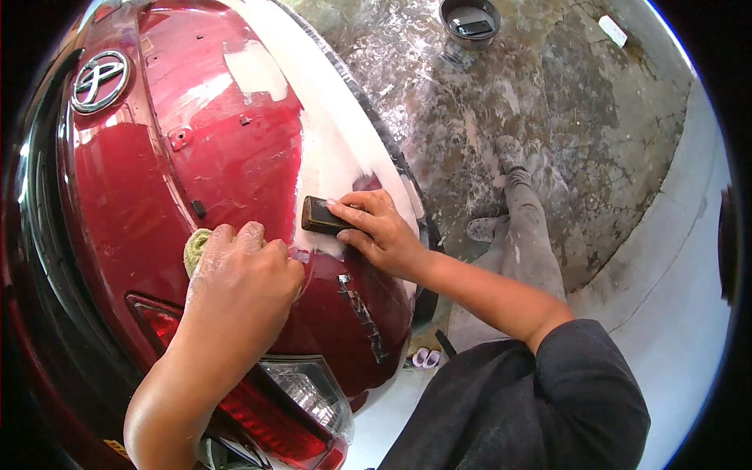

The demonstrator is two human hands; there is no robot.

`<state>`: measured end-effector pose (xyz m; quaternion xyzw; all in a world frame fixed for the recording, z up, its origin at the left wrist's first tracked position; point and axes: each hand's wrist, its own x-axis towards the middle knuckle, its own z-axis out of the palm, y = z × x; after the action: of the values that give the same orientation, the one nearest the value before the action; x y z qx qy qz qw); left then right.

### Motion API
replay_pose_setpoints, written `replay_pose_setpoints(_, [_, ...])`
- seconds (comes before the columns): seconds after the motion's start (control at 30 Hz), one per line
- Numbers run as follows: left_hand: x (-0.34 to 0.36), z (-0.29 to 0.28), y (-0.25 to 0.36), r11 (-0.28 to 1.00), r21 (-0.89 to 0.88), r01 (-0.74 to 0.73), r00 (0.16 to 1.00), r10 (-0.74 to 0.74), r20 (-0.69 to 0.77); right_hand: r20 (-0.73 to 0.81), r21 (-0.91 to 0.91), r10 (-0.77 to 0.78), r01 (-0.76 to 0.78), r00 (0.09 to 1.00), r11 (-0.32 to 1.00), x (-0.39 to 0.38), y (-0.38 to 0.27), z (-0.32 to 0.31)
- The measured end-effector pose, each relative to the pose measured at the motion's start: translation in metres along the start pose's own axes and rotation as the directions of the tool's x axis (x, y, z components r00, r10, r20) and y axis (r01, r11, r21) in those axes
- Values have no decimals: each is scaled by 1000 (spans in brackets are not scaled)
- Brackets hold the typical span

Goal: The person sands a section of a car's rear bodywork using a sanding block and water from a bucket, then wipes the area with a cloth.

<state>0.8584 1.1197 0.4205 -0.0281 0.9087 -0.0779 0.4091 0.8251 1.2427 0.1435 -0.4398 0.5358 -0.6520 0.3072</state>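
A red car's rear panel (251, 168) lies before me, with a broad off-white filler patch (325, 145) along its outer side. My right hand (384, 235) grips a dark sanding block (319, 216), thumb and fingers along its sides. The block rests flat on the lower part of the filler patch. To its left, my left hand (247, 270) is closed over a yellow-green sponge or cloth (196, 249), whose edge shows past the knuckles. Most of that piece is hidden under the hand. White residue coats the left hand's fingers.
Below my hands sit the red tail light (274, 423) and a clear lamp (309, 392). A chrome emblem (100, 82) is at upper left. On the wet, stained floor (595, 157) stand a dark bucket (470, 19) and, lower down, light-coloured shoes (425, 358). My legs are right of the car.
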Motion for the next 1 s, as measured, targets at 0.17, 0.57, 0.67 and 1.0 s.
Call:
replay_pose_setpoints(0.17, [-2, 1, 1, 998, -60, -21, 1000, 21, 2, 33, 32, 36, -37, 999, 999, -59, -3, -5])
replay_pose_setpoints(0.57, [0, 0, 2, 997, 7, -75, 997, 75, 21, 22, 27, -17, 16, 1000, 999, -46, -5, -5])
replay_pose_setpoints(0.67, [1, 3, 3, 999, -26, -29, 999, 28, -35, -39, 22, -10, 11, 999, 1000, 12, 0, 7])
replay_pose_setpoints(1.0, [5, -1, 2, 999, 28, 31, 996, -29, -90, -86, 73, 86, -80, 993, 994, 1, 15, 14])
